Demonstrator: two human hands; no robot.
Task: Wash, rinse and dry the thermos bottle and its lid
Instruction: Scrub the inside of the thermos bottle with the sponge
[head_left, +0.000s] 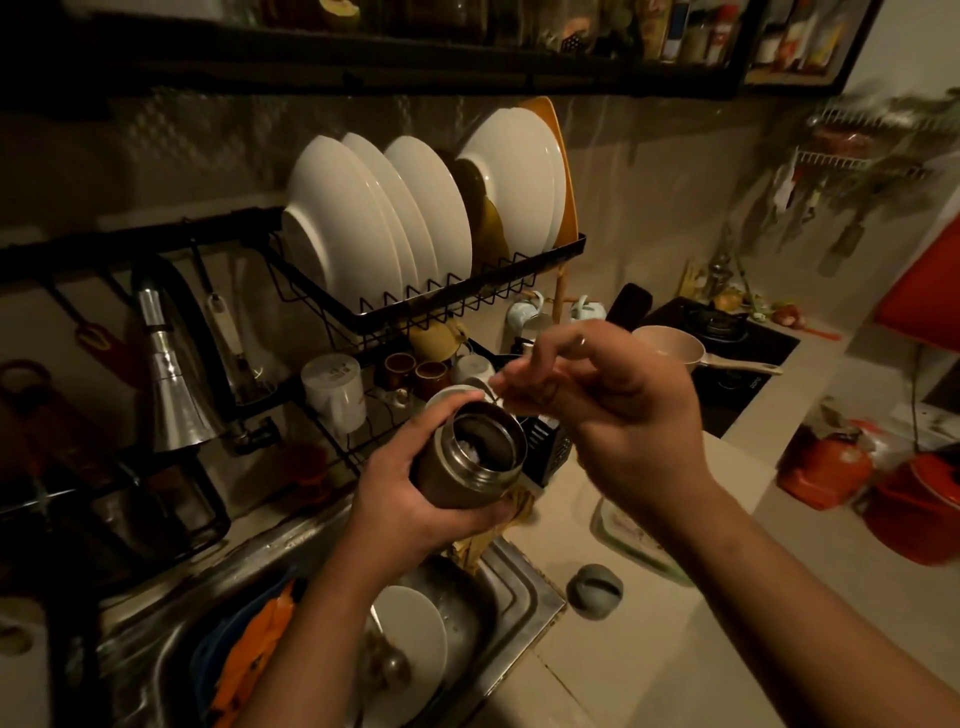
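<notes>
Fingers (447, 410) of the left hand (410, 499) wrap the open brown steel thermos bottle (470, 457) above the stainless sink (524, 597), which holds a white plate (415, 629). Right-hand fingers (524, 374) pinch something small at its rim; I cannot tell what. Tilted, the wet bottle could slip into the sink; the grey round lid (595, 590) lies on the tabletop (701, 623) beside the sink.
</notes>
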